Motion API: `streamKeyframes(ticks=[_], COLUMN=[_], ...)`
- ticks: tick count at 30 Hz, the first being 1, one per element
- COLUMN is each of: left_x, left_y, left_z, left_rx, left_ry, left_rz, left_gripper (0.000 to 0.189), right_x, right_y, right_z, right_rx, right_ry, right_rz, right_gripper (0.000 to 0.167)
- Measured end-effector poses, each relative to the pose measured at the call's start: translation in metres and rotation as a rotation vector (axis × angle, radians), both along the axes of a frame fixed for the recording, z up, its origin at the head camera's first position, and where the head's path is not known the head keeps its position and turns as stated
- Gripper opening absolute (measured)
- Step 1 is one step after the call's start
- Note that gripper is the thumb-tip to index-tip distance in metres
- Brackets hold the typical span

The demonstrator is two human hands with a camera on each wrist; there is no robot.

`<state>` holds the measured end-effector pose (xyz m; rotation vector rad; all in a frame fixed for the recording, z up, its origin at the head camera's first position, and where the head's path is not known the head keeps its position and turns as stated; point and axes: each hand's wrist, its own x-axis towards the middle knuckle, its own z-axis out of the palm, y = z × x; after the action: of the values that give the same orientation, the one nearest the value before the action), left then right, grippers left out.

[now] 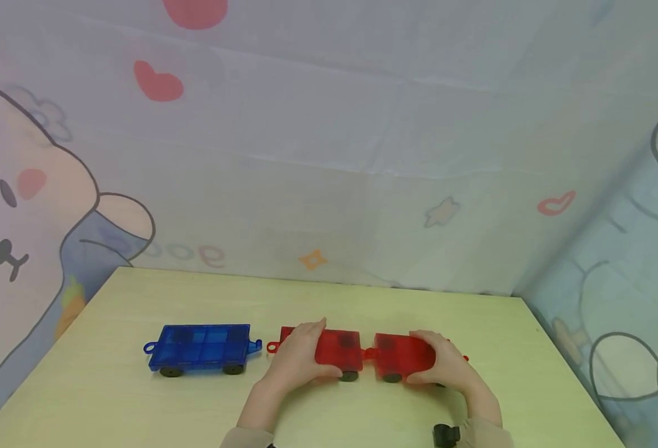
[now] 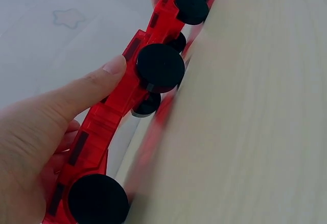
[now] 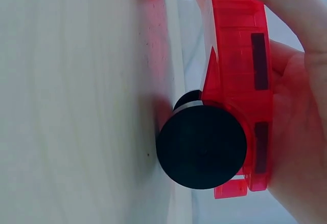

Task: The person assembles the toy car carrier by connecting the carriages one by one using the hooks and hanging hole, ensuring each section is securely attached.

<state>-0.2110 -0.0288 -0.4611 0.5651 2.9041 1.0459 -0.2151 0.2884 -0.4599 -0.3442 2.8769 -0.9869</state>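
Note:
Two translucent red toy train cars with black wheels stand end to end on the table. My left hand [image 1: 297, 356] grips the left red car [image 1: 337, 348] from above, its thumb [image 2: 97, 83] along the near side. The right red car [image 1: 397, 353] is held the same way by my right hand [image 1: 447, 366], fingers behind it and thumb in front. Between the cars, a red coupling [image 1: 369, 353] joins or touches both; whether it is latched I cannot tell. In the right wrist view, a black wheel [image 3: 202, 147] is close to the tabletop.
A translucent blue toy train car [image 1: 200, 346] stands on the pale wooden table [image 1: 138, 410] at the left, its hook close to the left red car's ring. Behind the table hangs a printed cloth [image 1: 329, 155], with another cloth side at the right.

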Motion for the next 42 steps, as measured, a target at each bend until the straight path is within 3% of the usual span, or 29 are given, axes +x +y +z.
streamKeyframes(ticks=[7, 13, 17, 21, 25, 30, 36, 42], left_x=[0.004, 0.003, 0.003, 0.003, 0.001, 0.003, 0.005, 0.007], left_y=[-0.005, -0.009, -0.019, -0.039, -0.066, -0.101, -0.13, -0.144], left_z=[0.005, 0.017, 0.02, 0.022, 0.024, 0.02, 0.011, 0.006], left_rx=[0.026, 0.089, 0.115, 0.112, 0.053, -0.007, -0.073, -0.093], left_ry=[-0.006, 0.084, 0.145, 0.174, 0.206, 0.227, 0.155, 0.107], left_rz=[0.001, 0.023, 0.08, 0.137, 0.177, 0.211, 0.23, 0.201], left_gripper=[0.091, 0.058, 0.053, 0.06, 0.073, 0.091, 0.114, 0.126], right_x=[0.001, 0.001, 0.0, -0.004, -0.007, -0.007, -0.008, -0.009], right_y=[-0.003, -0.023, -0.053, -0.084, -0.111, -0.138, -0.162, -0.174], right_z=[0.005, 0.016, 0.024, 0.026, 0.023, 0.017, 0.01, 0.002], right_rx=[0.002, -0.006, -0.031, -0.044, -0.039, 0.021, 0.157, 0.239], right_ry=[0.006, 0.093, 0.11, 0.13, 0.152, 0.168, 0.214, 0.164], right_rz=[0.023, 0.036, 0.067, 0.113, 0.152, 0.225, 0.35, 0.368], right_gripper=[0.093, 0.079, 0.074, 0.074, 0.075, 0.087, 0.108, 0.119])
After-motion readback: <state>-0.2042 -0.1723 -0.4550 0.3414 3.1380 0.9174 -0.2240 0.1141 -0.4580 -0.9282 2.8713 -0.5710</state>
